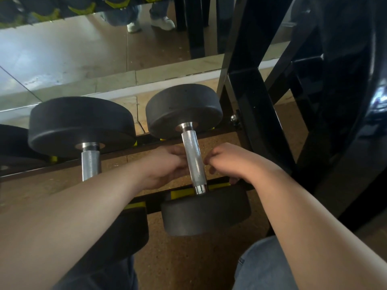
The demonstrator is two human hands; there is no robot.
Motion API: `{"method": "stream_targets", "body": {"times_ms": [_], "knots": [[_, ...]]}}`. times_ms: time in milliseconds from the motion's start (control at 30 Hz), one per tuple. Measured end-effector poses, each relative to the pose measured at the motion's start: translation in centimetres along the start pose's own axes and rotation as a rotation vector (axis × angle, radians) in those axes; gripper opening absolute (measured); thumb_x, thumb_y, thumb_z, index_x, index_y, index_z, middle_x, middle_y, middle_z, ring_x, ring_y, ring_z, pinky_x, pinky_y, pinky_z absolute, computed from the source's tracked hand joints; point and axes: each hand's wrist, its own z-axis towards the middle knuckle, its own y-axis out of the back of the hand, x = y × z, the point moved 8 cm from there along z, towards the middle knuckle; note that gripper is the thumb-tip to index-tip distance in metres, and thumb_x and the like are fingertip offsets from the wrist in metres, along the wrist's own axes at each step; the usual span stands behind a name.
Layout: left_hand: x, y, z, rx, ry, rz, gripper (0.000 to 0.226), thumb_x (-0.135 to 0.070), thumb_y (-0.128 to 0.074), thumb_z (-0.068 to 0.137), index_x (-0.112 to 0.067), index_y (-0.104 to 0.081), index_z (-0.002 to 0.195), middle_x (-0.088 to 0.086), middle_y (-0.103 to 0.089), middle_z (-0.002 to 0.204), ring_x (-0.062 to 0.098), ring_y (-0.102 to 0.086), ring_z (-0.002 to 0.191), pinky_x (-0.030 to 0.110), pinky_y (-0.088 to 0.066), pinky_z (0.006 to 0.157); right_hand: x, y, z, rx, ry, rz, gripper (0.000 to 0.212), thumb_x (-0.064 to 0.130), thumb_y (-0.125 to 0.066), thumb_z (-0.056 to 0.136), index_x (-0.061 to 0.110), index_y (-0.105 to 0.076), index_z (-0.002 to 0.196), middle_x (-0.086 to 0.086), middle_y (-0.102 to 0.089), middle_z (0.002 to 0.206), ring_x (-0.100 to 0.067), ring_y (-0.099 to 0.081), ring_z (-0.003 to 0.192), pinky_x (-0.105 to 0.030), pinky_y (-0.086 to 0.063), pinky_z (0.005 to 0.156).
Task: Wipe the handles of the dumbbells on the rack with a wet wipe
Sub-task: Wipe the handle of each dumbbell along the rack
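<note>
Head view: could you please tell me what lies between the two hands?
In the head view, the dumbbell's metal handle runs between the left hand and the right hand, with both hands close against it.

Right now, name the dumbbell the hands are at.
The smaller dumbbell beside the rack upright: left hand and right hand flank its knurled handle. Neither hand is at the bigger dumbbell.

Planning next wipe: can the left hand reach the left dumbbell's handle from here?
Probably yes. The left hand is at the right dumbbell's handle; the left dumbbell's handle lies exposed just beside it, with nothing visibly between them.
</note>
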Motion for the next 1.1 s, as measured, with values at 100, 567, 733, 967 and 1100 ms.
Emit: {"method": "stream_targets", "body": {"times_ms": [100, 567, 733, 967, 1100], "knots": [[-1.1, 0.6, 0.0, -0.091, -0.092, -0.134, 0.029, 0.006, -0.058, 0.097, -0.007, -0.07, 0.12, 0.011, -0.078, 0.107, 0.017, -0.077, 0.096, 0.029, -0.06, 0.083, -0.1, 0.0, 0.0, 0.001, 0.005, 0.029, 0.03, 0.018, -0.05, 0.102, 0.022, -0.064, 0.128, -0.003, -0.067, 0.113, -0.021, -0.064, 0.095, -0.035, -0.061, 0.072], [-1.5, 1.7, 0.1, -0.123, -0.061, -0.219, 0.024, -0.002, -0.057, 0.101, -0.011, -0.074, 0.113, 0.009, -0.079, 0.104, 0.012, -0.075, 0.083, 0.023, -0.06, 0.069, -0.1, 0.1, -0.4, 0.017, 0.013, 0.062, 0.034, 0.015, -0.05, 0.102, 0.024, -0.064, 0.132, -0.004, -0.065, 0.118, -0.023, -0.062, 0.103, -0.037, -0.061, 0.079], [-0.9, 0.9, -0.7, -0.013, -0.009, 0.06, 0.027, -0.002, -0.057, 0.101, -0.018, -0.078, 0.104, 0.001, -0.076, 0.087, 0.01, -0.069, 0.077, 0.026, -0.057, 0.073, 0.3, -0.1, -0.3, 0.031, 0.026, 0.052, 0.036, 0.014, -0.051, 0.102, 0.025, -0.062, 0.134, -0.003, -0.064, 0.121, -0.023, -0.061, 0.106, -0.038, -0.061, 0.081], [2.0, -0.7, -0.8, 0.21, 0.183, 0.355, 0.027, -0.002, -0.059, 0.099, -0.014, -0.074, 0.117, 0.006, -0.075, 0.105, 0.013, -0.07, 0.089, 0.029, -0.058, 0.086, 0.1, -0.1, -0.3, 0.028, 0.021, 0.036, 0.035, 0.013, -0.048, 0.102, 0.024, -0.063, 0.132, -0.003, -0.067, 0.116, -0.022, -0.063, 0.104, -0.037, -0.061, 0.08], [-0.8, 0.4, 0.1, -0.033, -0.038, -0.133, 0.028, 0.002, -0.051, 0.102, -0.009, -0.072, 0.117, 0.01, -0.077, 0.108, 0.015, -0.075, 0.092, 0.026, -0.059, 0.076, 0.1, -0.1, -0.2, 0.023, 0.018, 0.043, 0.033, 0.016, -0.05, 0.102, 0.023, -0.062, 0.132, -0.003, -0.066, 0.114, -0.022, -0.063, 0.104, -0.036, -0.061, 0.077]]}}
